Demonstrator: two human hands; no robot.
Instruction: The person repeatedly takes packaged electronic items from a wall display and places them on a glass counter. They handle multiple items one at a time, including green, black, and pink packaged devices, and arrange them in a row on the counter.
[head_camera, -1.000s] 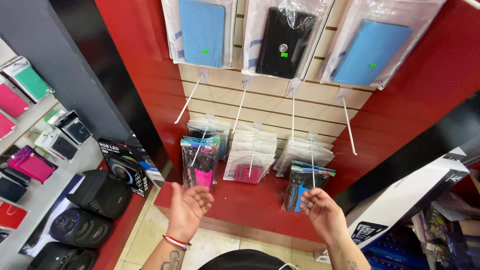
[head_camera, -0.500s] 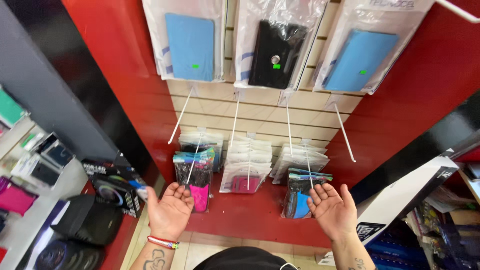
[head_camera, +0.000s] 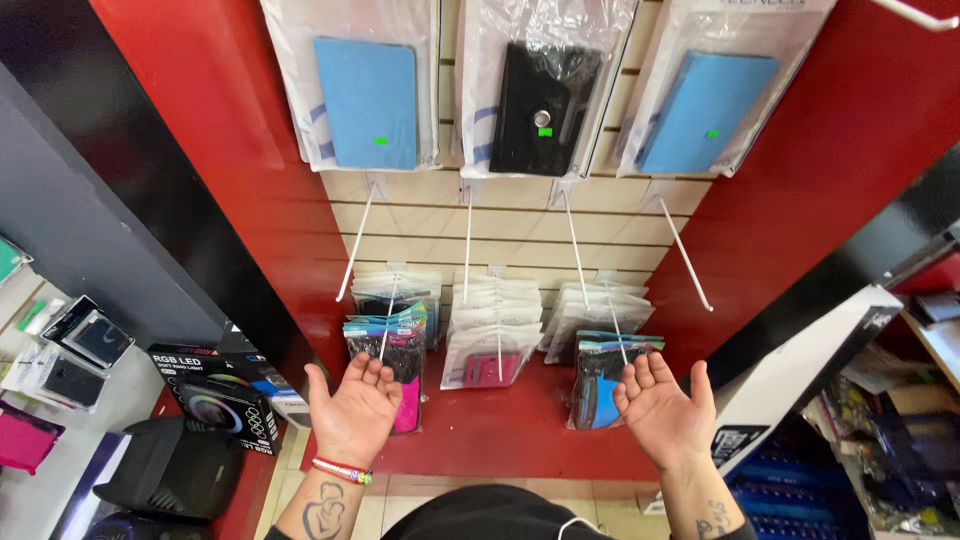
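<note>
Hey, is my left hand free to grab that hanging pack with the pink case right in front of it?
Probably yes. Your left hand is open, palm up and empty, right before the pack with the pink case on its peg. Nothing sits between them; the right hand is off to the side.

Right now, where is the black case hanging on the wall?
In the head view, the black case hangs top centre on the slatted wall, between two blue cases, above both open hands.
</note>
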